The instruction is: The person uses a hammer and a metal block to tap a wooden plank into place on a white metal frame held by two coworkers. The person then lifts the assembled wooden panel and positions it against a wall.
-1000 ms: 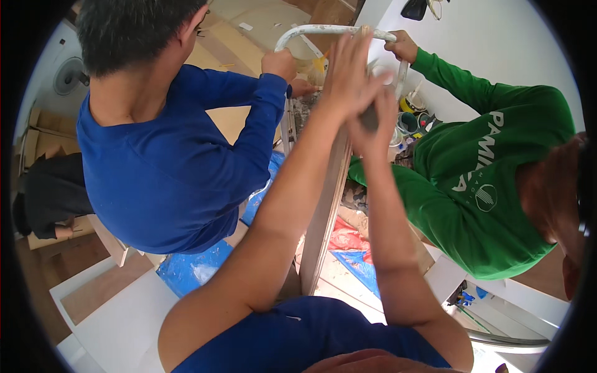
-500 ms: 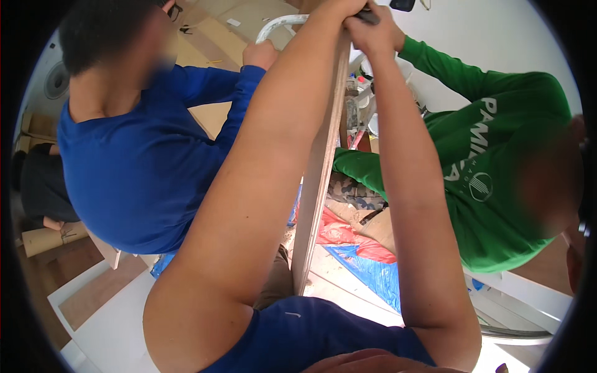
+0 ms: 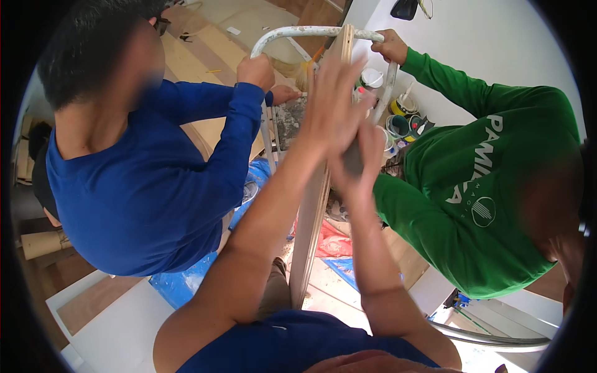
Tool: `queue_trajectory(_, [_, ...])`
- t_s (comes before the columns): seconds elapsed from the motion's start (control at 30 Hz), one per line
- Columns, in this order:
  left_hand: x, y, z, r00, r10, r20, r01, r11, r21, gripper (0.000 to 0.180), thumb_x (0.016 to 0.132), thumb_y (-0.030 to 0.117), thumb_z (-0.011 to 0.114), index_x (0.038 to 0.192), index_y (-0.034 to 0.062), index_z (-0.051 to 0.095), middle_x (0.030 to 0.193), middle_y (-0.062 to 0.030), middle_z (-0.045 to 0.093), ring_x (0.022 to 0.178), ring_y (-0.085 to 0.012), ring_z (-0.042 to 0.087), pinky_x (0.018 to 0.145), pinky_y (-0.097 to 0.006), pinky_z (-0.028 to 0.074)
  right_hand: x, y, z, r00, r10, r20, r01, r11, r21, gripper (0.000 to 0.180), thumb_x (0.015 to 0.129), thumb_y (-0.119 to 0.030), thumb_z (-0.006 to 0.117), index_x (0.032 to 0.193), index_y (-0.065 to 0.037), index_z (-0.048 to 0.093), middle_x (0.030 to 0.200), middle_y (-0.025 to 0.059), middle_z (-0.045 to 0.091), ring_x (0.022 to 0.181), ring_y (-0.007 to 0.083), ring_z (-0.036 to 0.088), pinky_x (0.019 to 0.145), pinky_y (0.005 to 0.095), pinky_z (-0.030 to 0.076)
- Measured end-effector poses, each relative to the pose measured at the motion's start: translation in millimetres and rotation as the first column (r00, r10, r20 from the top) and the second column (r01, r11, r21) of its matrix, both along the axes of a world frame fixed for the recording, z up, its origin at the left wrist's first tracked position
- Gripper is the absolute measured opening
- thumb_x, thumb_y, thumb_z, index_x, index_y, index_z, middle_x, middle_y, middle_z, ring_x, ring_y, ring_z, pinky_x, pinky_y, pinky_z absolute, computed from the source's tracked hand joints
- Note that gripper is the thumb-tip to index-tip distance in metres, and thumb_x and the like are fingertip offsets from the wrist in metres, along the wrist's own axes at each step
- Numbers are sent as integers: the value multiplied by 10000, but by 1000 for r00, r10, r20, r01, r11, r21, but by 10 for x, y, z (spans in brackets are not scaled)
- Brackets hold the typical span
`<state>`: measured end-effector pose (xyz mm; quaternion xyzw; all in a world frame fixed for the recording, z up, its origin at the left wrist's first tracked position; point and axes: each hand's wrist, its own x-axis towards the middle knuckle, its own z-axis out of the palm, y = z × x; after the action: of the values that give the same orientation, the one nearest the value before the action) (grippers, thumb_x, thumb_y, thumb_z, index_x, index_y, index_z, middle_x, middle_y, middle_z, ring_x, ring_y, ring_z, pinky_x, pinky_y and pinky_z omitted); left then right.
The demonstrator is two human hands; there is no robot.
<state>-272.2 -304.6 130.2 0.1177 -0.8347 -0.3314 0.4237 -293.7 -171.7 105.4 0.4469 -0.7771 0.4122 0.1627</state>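
Head view: a tall white board (image 3: 314,205) stands on edge, rising to a curved white metal rail (image 3: 292,32). Left hand (image 3: 333,105) lies flat against the board's upper left face, fingers spread; right hand (image 3: 364,155) presses its right side, grip unclear.

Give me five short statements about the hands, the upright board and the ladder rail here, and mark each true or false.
1. Both of the wearer's hands, left hand and right hand, press on the tall pale wooden board. True.
2. The board lies flat on the floor. False: it stands on edge.
3. The green-sleeved person's hand has a grip on the paint-spattered white metal ladder rail. True.
4. The blue-sleeved person's hand hangs free. False: it grips the rail.
5. Paint cans sit beyond the board. True.
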Motion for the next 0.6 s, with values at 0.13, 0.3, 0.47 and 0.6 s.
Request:
queue_trajectory(0.13, [-1327, -1427, 925, 982, 113, -149, -117, 993, -16, 703, 1070, 526, 532, 1593, 62, 459, 1498, -278, 544, 1429, -447, 452, 1214, -552, 302, -1411, -1547, 782, 992, 118, 44, -101, 953, -284, 582, 801, -276, 848, 1298, -19, 687, 987, 178, 656, 944, 393, 655, 818, 442, 526])
queue_trajectory(0.3, [-1227, -1163, 582, 978, 67, -200, -64, 998, 19, 694, 1017, 448, 648, 1579, 77, 480, 1503, -256, 533, 1431, -463, 435, 1223, -596, 286, -1342, -1376, 498, 986, 84, -144, -116, 966, -231, 662, 786, -314, 851, 1359, -41, 661, 1043, 208, 637, 961, 420, 610, 845, 511, 496])
queue_trajectory(0.47, [283, 273, -141, 998, 3, -65, -3, 1000, 1, 716, 999, 436, 670, 1591, 87, 470, 1525, -239, 514, 1420, -507, 421, 1228, -585, 286, 258, 304, -1, 994, 106, -12, -107, 990, -93, 704, 736, -154, 825, 1369, 52, 596, 1108, 215, 616, 988, 414, 562, 851, 494, 431])
queue_trajectory(0.6, [687, 612, -143, 999, -18, 37, 17, 1000, 17, 718, 991, 448, 663, 1588, 97, 472, 1532, -217, 516, 1462, -484, 395, 1257, -599, 237, 556, 559, -61, 995, 91, 29, -90, 995, -47, 738, 709, -116, 835, 1378, 76, 587, 1162, 233, 630, 997, 415, 566, 840, 492, 432])
